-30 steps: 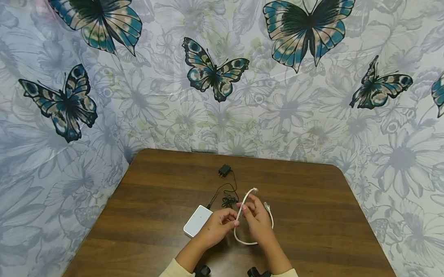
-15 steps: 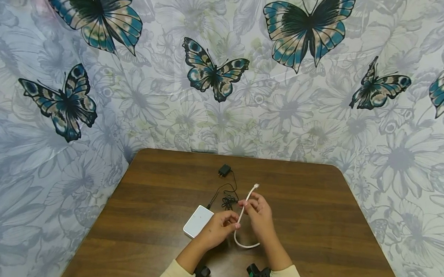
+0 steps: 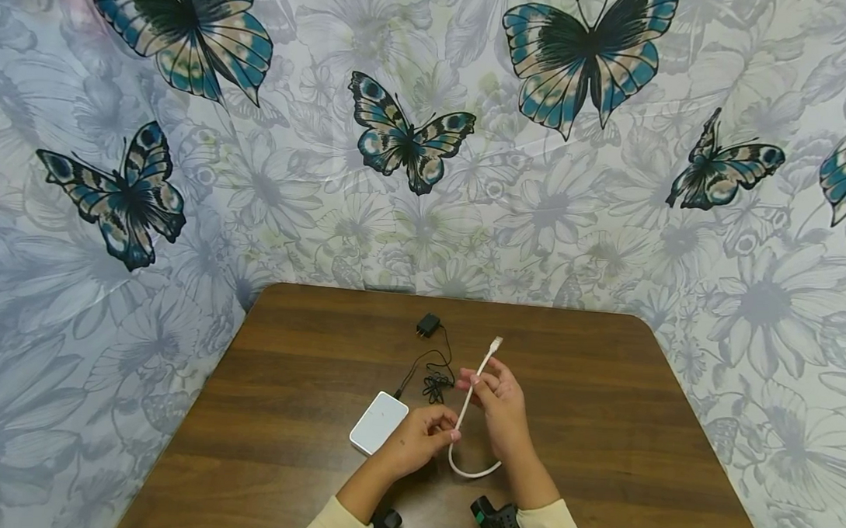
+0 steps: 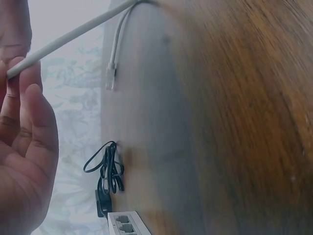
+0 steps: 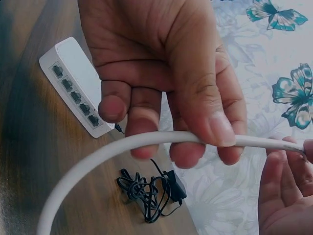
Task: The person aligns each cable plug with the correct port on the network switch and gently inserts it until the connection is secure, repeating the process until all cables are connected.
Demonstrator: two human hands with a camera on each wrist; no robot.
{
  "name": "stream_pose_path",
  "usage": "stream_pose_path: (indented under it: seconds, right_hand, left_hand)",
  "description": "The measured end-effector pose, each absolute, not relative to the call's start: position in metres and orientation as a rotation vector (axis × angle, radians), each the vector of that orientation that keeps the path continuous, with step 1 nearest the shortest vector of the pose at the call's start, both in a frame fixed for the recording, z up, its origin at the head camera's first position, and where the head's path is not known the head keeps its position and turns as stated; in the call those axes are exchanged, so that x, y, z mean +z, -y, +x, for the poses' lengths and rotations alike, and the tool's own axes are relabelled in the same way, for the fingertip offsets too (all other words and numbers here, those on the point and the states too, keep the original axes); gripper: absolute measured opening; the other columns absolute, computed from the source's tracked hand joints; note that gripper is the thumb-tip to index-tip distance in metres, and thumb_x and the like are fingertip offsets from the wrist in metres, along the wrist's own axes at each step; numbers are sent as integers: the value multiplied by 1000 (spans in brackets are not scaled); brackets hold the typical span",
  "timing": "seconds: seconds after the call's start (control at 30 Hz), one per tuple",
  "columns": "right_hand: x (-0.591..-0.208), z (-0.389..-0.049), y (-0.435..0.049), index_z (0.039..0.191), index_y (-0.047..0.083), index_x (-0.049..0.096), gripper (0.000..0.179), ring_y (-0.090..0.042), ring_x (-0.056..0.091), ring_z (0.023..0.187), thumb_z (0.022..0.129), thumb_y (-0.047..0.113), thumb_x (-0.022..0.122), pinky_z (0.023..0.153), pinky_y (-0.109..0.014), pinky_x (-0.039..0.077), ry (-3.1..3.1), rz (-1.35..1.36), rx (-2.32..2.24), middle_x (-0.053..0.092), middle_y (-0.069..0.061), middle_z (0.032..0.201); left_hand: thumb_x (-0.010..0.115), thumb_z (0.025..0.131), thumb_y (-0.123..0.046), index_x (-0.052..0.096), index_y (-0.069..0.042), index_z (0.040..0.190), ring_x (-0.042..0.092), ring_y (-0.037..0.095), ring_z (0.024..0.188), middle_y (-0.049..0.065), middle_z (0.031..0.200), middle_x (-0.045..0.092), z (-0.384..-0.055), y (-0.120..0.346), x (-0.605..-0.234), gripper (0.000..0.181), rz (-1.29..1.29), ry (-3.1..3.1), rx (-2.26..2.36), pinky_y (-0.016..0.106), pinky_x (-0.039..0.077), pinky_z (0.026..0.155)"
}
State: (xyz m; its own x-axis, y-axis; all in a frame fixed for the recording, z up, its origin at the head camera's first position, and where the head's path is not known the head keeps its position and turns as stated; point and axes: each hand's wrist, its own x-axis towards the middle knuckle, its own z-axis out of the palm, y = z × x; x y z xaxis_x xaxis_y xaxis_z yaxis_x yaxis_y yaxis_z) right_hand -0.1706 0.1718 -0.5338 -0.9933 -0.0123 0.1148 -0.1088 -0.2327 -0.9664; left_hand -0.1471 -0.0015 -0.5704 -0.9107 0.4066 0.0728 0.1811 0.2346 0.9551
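Observation:
A white Ethernet cable runs upright between the two hands, its plug pointing up and away above the right hand. My left hand pinches the cable just above its low bend, thumb on the near side. Higher up, my right hand pinches it near the plug. Below the hands the cable curves round and passes behind the right wrist in the head view. The left wrist view shows its other plug. Left of the left hand lies a white network switch; the right wrist view shows its row of ports.
A thin black power cord, partly bundled, leads from the switch to a black power adapter at the back. All of it lies on the brown wooden table. Behind its rear edge hangs a butterfly-patterned cloth.
The right hand has shifted slightly right, and the upper plug has swung up and right as the cable straightened. The other plug, seen earlier beside the right hand, is hidden in the head view.

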Motion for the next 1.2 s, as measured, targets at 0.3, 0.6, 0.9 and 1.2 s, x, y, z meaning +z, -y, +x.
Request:
stream_pose_path:
  seconds: [0.3, 0.6, 0.9, 1.2]
  right_hand:
    - [-525, -167, -171, 141, 10, 38, 52, -17, 72, 85, 96, 0, 60, 74, -33, 56, 1949, 106, 2396, 70, -18, 109]
    - [-529, -164, -168, 138, 10, 40, 50, -36, 66, 107, 95, -7, 58, 69, -29, 56, 2023, 119, 2351, 64, -27, 121]
    - [-540, -158, -165, 139, 4, 39, 47, -23, 72, 92, 96, -8, 54, 65, -25, 52, 2202, 240, 2180, 64, -28, 122]
    - [-548, -148, -154, 138, 3, 42, 47, -16, 69, 77, 95, -9, 55, 59, -25, 52, 2268, 270, 2117, 65, -24, 118]
  left_hand:
    - [69, 94, -15, 67, -7, 108, 61, 10, 69, 6, 90, 74, -147, 1, -573, 16, 586, -2325, 1749, 21, 49, 59]
    - [64, 98, -26, 66, -10, 114, 67, 17, 85, 6, 97, 71, -152, -1, -566, 23, 584, -2341, 1788, 25, 53, 71]
    - [56, 101, -11, 61, 1, 115, 66, 25, 84, 10, 95, 68, -143, 6, -530, 19, 517, -2388, 1951, 26, 52, 69]
    - [60, 101, -20, 62, -7, 123, 66, 21, 93, 7, 113, 69, -157, 10, -555, 26, 503, -2442, 1993, 26, 52, 75]
